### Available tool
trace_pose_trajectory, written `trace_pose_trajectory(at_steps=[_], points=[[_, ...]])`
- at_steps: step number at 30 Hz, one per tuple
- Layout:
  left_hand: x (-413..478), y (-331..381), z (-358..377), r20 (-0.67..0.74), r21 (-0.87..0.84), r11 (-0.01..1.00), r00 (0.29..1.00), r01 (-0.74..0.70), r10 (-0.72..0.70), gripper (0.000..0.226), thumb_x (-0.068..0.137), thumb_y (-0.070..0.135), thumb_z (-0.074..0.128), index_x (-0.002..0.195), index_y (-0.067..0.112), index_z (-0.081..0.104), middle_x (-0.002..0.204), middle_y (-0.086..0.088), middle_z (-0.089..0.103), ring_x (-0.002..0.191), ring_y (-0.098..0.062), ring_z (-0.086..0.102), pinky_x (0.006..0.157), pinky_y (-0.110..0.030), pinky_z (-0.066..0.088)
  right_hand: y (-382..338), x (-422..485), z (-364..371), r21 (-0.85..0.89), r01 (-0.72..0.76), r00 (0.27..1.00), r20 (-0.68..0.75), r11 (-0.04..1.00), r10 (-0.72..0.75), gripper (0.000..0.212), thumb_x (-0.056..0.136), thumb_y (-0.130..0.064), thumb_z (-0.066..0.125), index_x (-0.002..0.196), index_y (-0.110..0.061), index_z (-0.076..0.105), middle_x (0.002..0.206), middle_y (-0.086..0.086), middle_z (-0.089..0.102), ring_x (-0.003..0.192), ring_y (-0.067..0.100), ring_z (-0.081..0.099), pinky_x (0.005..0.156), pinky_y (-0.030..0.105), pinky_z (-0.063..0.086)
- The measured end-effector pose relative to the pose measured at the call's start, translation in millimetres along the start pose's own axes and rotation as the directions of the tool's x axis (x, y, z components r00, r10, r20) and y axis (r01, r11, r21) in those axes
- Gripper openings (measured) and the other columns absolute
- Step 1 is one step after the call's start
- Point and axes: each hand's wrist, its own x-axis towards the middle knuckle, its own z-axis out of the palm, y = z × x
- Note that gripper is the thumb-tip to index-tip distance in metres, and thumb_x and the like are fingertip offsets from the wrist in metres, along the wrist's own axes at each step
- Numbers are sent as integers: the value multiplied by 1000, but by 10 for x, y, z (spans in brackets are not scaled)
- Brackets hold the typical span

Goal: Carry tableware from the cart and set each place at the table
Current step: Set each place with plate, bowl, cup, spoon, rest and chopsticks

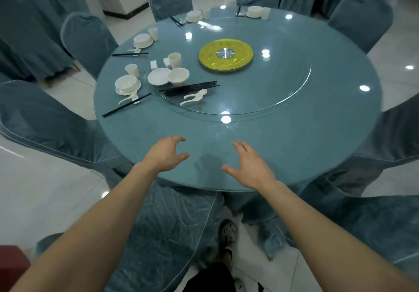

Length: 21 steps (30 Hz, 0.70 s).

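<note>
My left hand [166, 153] and my right hand [248, 166] hover empty over the near edge of the round blue table [306, 133], fingers loosely spread. On the glass turntable [272, 101] lie a white plate [158, 76], a bowl [178, 75], a cup [175, 60], a bundle of black chopsticks [190, 87] and white spoons [195, 97]. A set place at the left has a bowl on a plate [127, 84], a cup [132, 70], a spoon and chopsticks [127, 105].
More set places run along the far left rim [142, 40] and far edge [194, 15] [256, 11]. A yellow disc [226, 54] sits at the table's centre. Blue-covered chairs [56, 124] ring the table; one [172, 223] stands right in front of me.
</note>
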Motion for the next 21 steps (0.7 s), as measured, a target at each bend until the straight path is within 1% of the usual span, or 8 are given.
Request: trace_pose_trajectory(at_steps=[4,8,11,15,18,21], points=[[349,-153,70,2,-28,999,999,41,-41,66,96,55,70,152,24,52,155,-3,56,142,-26,52,116,-43,43,54,413,33,-9,29,999,29,1000,-29,92,96,-57,66,167,-19,21,174,1,19,158,23,23,127,45,27],[813,-311,176,27,-68,990,993,120,-118,67,97,52,69,154,22,51,157,-4,54,144,-27,50,118,-41,41,76,953,73,-37,53,997,54,998,-51,91,97,-55,67,166,-16,24,173,3,23,156,24,26,127,40,27],[1182,-377,221,54,-83,981,984,175,-171,67,98,50,70,155,21,50,158,-5,52,145,-26,49,118,-39,39,71,1412,105,-46,56,994,101,997,-51,89,97,-54,66,166,-16,25,172,2,25,155,25,29,126,38,27],[1631,-508,267,79,-97,963,967,250,-242,69,96,50,70,155,21,50,158,-6,52,146,-26,48,117,-39,40,14,2001,196,-51,70,985,162,996,-61,89,97,-54,66,166,-17,24,173,1,20,158,22,22,127,36,23],[1941,-621,373,104,-93,951,953,295,-285,76,92,55,73,156,24,48,159,-5,51,146,-27,47,117,-41,43,-25,2398,259,-63,80,982,175,995,-68,90,97,-55,66,166,-15,25,173,1,22,159,21,19,127,35,21],[2231,-695,482,113,-50,949,945,313,-306,91,88,60,76,162,26,37,168,-5,38,154,-28,35,123,-46,37,-69,2813,337,-88,87,982,178,992,-71,91,96,-56,68,164,-13,27,173,3,23,160,20,15,129,35,18]])
